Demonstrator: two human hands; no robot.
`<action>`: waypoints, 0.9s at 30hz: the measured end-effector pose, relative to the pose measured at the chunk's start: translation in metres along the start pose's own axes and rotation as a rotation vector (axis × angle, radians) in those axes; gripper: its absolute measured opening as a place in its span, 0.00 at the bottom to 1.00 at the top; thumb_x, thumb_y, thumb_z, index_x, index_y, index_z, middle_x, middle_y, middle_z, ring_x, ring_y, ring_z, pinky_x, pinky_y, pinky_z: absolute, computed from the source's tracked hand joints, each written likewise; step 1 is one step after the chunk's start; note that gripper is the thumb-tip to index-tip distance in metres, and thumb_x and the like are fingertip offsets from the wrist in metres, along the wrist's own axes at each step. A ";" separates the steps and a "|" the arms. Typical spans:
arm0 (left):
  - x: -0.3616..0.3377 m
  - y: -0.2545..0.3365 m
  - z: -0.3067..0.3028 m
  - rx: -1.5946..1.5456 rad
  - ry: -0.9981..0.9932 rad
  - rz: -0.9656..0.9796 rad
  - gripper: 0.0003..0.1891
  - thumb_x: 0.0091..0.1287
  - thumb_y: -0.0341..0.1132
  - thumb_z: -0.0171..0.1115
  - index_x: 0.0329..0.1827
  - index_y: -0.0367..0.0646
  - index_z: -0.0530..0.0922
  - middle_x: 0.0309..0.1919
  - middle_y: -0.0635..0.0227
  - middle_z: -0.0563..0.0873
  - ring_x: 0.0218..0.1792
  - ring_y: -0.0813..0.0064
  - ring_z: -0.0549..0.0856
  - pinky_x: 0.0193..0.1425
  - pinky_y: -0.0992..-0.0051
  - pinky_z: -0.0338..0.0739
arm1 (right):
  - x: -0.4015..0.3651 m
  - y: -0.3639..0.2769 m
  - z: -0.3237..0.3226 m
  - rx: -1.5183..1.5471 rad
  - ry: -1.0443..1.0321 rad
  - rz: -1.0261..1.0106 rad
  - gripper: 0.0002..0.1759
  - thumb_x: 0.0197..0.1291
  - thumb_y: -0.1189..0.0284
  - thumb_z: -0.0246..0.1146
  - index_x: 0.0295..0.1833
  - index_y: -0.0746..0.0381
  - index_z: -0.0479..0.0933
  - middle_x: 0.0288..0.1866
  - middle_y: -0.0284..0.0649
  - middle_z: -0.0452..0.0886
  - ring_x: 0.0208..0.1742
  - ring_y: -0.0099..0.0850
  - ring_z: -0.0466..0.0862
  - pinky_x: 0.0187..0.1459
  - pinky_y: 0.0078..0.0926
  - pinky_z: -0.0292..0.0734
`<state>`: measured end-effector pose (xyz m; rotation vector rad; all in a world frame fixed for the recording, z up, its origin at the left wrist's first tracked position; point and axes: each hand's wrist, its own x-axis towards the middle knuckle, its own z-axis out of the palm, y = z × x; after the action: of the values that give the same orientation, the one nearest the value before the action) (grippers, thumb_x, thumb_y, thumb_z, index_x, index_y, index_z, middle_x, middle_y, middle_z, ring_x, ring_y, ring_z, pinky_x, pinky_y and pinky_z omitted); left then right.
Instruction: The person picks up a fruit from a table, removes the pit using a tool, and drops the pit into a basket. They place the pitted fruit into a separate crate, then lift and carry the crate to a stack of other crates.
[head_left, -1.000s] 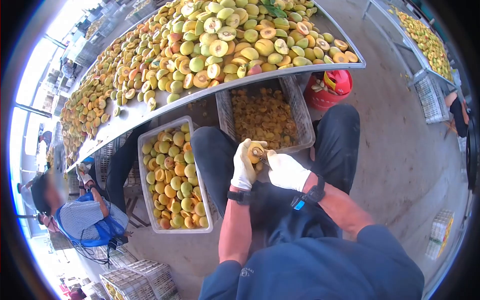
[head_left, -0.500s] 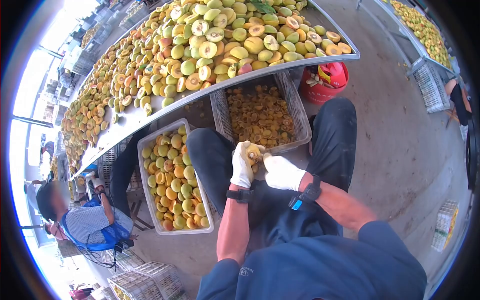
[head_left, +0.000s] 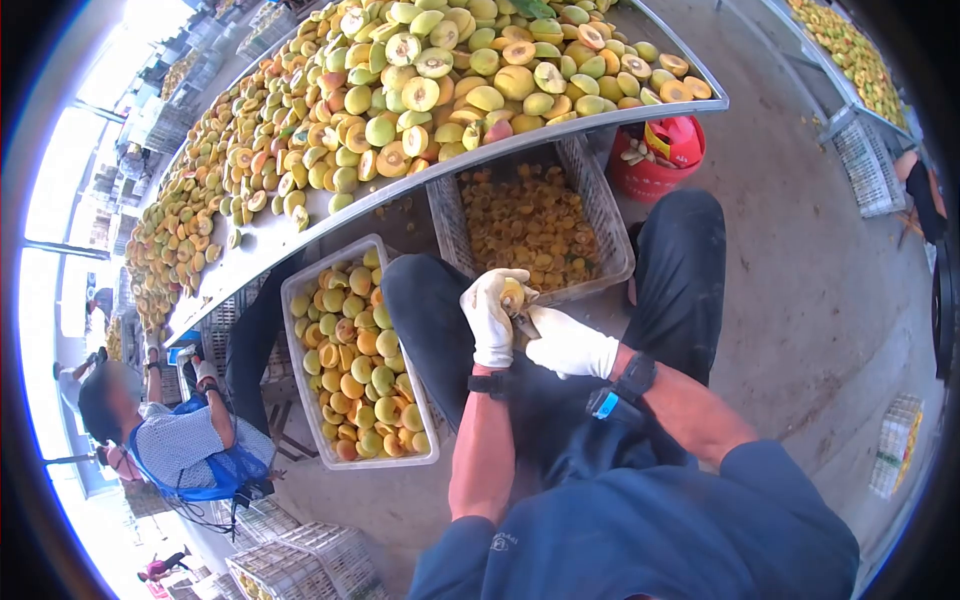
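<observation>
Closest to you, both gloved hands meet just above your lap [head_left: 560, 425]. Your left hand [head_left: 490, 318] grips a fruit [head_left: 512, 296], fingers wrapped around it, seemingly to steady it with its cut face exposed. Your right hand [head_left: 572, 342] curls in against that fruit; I cannot tell whether its fingers close on something.

Beyond your hands, the grey crate [head_left: 604, 228] sits between your knees, directly past the fruit, probably so the small brownish pieces inside can be dropped without reaching. The white crate [head_left: 390, 461] stands beside your left knee [head_left: 420, 285], filled with larger green and orange fruit, likely kept within easy arm's reach.

Farther out, the table [head_left: 262, 240] carries a heap [head_left: 400, 95] of cut fruit, its raised edge apparently there to stop rolling. A red bucket [head_left: 652, 183] stands beyond your right knee [head_left: 685, 235].
</observation>
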<state>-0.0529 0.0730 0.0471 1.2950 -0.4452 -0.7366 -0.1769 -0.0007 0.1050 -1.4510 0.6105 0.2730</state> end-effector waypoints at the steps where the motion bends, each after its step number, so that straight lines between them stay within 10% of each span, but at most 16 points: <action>1: 0.003 -0.001 -0.002 -0.047 -0.071 -0.002 0.24 0.70 0.46 0.51 0.38 0.28 0.84 0.25 0.59 0.85 0.29 0.68 0.86 0.38 0.72 0.82 | 0.001 0.000 -0.003 0.004 0.000 0.000 0.11 0.56 0.75 0.55 0.45 0.66 0.70 0.28 0.40 0.76 0.21 0.30 0.77 0.23 0.29 0.75; 7: 0.009 0.003 0.008 -0.226 -0.178 -0.245 0.24 0.76 0.47 0.50 0.53 0.31 0.79 0.32 0.57 0.86 0.36 0.68 0.86 0.43 0.72 0.82 | -0.007 0.008 -0.025 0.556 -0.242 0.077 0.06 0.61 0.75 0.56 0.42 0.59 0.67 0.23 0.28 0.65 0.15 0.14 0.63 0.13 0.15 0.58; 10: 0.000 0.006 0.026 -0.241 -0.066 -0.056 0.26 0.75 0.51 0.54 0.55 0.32 0.78 0.32 0.57 0.87 0.35 0.69 0.86 0.42 0.74 0.82 | -0.005 0.011 -0.029 0.780 -0.232 0.099 0.05 0.62 0.75 0.56 0.40 0.57 0.66 0.23 0.27 0.65 0.15 0.13 0.63 0.14 0.13 0.58; 22: 0.042 -0.004 0.022 -0.474 -0.208 -0.391 0.28 0.70 0.57 0.60 0.40 0.34 0.82 0.21 0.66 0.81 0.19 0.77 0.80 0.24 0.82 0.76 | 0.024 0.024 -0.041 1.380 -0.555 0.195 0.03 0.67 0.78 0.53 0.44 0.61 0.71 0.25 0.28 0.66 0.16 0.13 0.64 0.12 0.12 0.58; 27: 0.071 -0.016 0.028 -0.723 0.089 -0.576 0.23 0.72 0.53 0.56 0.52 0.40 0.78 0.31 0.63 0.84 0.30 0.72 0.84 0.32 0.75 0.80 | 0.034 0.020 -0.062 1.456 -0.476 -0.047 0.08 0.66 0.78 0.53 0.48 0.65 0.72 0.26 0.30 0.68 0.16 0.15 0.64 0.15 0.13 0.61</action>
<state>-0.0263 0.0016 0.0311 0.7499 0.2808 -1.1769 -0.1731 -0.0649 0.0697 0.0229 0.2280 0.0665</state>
